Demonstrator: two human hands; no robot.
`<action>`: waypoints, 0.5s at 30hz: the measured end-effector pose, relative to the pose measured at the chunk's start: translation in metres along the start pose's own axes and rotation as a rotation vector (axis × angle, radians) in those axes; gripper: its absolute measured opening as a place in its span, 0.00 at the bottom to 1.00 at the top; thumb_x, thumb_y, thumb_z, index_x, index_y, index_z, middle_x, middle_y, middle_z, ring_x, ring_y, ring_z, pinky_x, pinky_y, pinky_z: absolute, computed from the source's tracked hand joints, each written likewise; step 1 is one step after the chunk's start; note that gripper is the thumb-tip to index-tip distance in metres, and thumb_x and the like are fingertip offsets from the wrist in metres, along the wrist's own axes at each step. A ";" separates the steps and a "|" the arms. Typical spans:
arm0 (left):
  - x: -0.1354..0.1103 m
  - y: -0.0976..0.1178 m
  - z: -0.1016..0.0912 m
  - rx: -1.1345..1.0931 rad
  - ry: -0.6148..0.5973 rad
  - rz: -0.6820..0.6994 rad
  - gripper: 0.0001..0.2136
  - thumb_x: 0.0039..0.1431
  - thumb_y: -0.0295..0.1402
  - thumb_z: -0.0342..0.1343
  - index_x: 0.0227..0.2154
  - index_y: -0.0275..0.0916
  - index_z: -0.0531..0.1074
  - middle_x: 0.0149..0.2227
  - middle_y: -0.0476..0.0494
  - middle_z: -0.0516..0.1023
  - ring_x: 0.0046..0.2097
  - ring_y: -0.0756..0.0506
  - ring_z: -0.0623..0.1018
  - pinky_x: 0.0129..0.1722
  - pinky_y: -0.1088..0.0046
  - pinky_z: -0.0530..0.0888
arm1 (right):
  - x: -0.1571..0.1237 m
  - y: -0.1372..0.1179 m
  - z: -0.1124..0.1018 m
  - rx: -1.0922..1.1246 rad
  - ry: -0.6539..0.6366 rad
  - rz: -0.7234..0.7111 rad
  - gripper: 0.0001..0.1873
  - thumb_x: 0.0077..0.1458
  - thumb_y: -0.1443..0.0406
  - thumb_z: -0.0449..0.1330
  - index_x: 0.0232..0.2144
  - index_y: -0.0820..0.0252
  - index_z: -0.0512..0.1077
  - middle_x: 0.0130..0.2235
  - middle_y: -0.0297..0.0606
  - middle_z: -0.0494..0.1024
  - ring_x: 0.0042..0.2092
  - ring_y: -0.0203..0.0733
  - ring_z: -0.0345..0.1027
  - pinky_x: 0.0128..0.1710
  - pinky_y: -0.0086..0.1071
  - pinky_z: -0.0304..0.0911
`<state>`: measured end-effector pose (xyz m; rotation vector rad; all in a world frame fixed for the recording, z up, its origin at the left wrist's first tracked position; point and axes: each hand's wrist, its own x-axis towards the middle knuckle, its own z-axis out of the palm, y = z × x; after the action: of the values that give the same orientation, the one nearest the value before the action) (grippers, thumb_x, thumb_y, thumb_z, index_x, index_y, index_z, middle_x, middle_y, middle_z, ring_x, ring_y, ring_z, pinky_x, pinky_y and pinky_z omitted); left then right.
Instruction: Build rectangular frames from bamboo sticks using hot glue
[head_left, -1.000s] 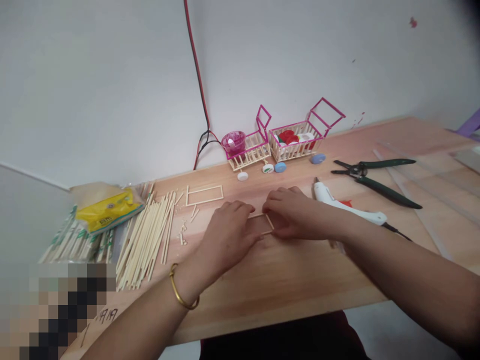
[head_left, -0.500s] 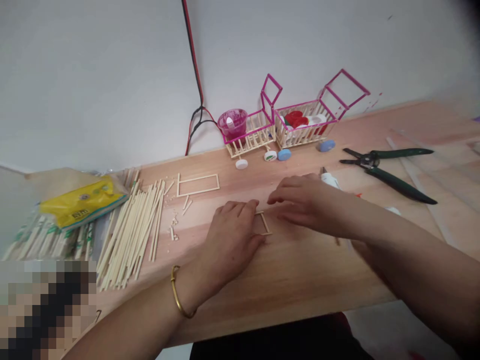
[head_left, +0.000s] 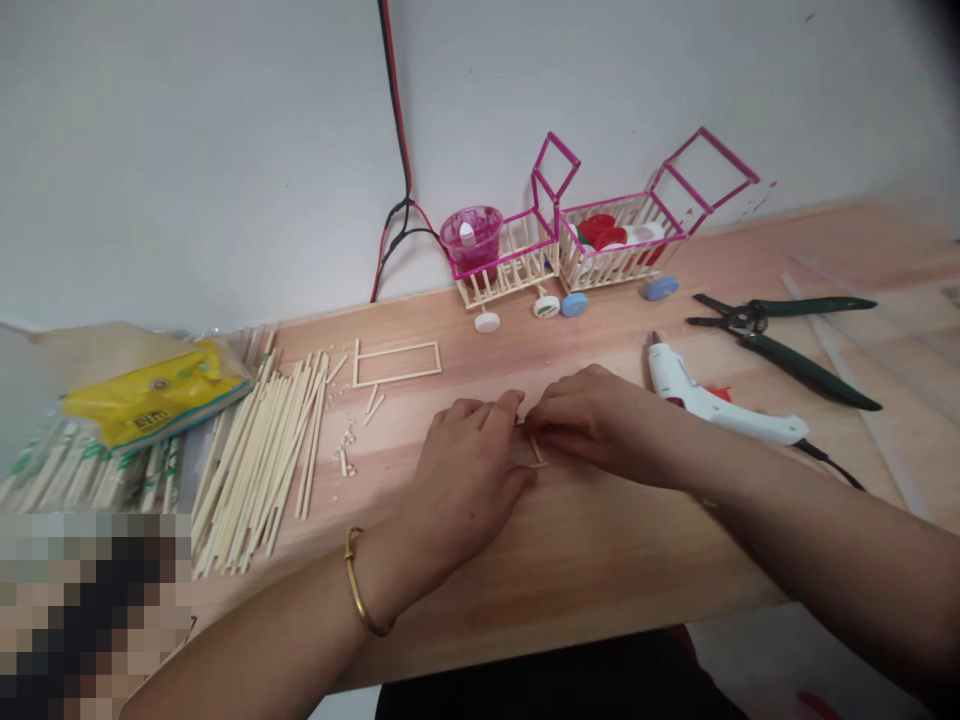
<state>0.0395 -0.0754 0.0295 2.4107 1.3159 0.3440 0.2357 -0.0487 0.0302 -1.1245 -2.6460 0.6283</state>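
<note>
Low over the wooden table, my left hand (head_left: 469, 475) lies across a small frame of thin wooden sticks (head_left: 539, 455), its fingers on the far side and thumb on the near side. Most of that frame is hidden under the hand; its right end shows. My right hand (head_left: 589, 425) is closed, with its fingertips pinched at the frame's far right corner, close to the left fingers. Behind my left hand lies another stick rectangle (head_left: 397, 381), with short cut pieces (head_left: 375, 407) and crumbs near it.
A white glue gun (head_left: 697, 405) and green-handled cutters (head_left: 750, 322) lie right. Two stick carts with pink rims (head_left: 514, 270) (head_left: 619, 280) stand by the wall; one bears a pink-stained cup (head_left: 472, 240). Left are loose sticks (head_left: 259, 460) and a yellow packet (head_left: 154, 395).
My right hand has moved left and closed its fingers at the frame's corner, uncovering the glue gun. The left hand stays on the frame. The view has shifted slightly.
</note>
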 end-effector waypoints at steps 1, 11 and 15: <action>0.000 0.000 0.000 0.000 0.000 -0.003 0.30 0.50 0.34 0.59 0.56 0.39 0.56 0.47 0.43 0.73 0.50 0.40 0.68 0.50 0.58 0.65 | 0.000 -0.001 0.001 0.010 -0.014 -0.006 0.07 0.56 0.66 0.55 0.35 0.55 0.73 0.34 0.33 0.77 0.37 0.39 0.69 0.39 0.35 0.54; 0.001 0.000 0.000 0.031 -0.024 -0.009 0.29 0.51 0.35 0.58 0.55 0.40 0.56 0.47 0.42 0.73 0.50 0.39 0.68 0.49 0.58 0.65 | 0.001 0.002 0.002 0.039 -0.030 -0.028 0.06 0.56 0.67 0.56 0.32 0.56 0.74 0.35 0.32 0.77 0.39 0.38 0.69 0.41 0.35 0.55; 0.001 0.001 0.000 0.047 -0.019 -0.007 0.28 0.51 0.35 0.58 0.54 0.39 0.57 0.47 0.42 0.73 0.50 0.39 0.68 0.49 0.58 0.65 | 0.001 0.003 0.002 0.042 -0.016 -0.049 0.07 0.56 0.67 0.56 0.33 0.56 0.75 0.35 0.34 0.77 0.39 0.38 0.69 0.41 0.35 0.57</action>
<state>0.0400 -0.0751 0.0301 2.4409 1.3383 0.2907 0.2365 -0.0465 0.0269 -1.0443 -2.6517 0.6825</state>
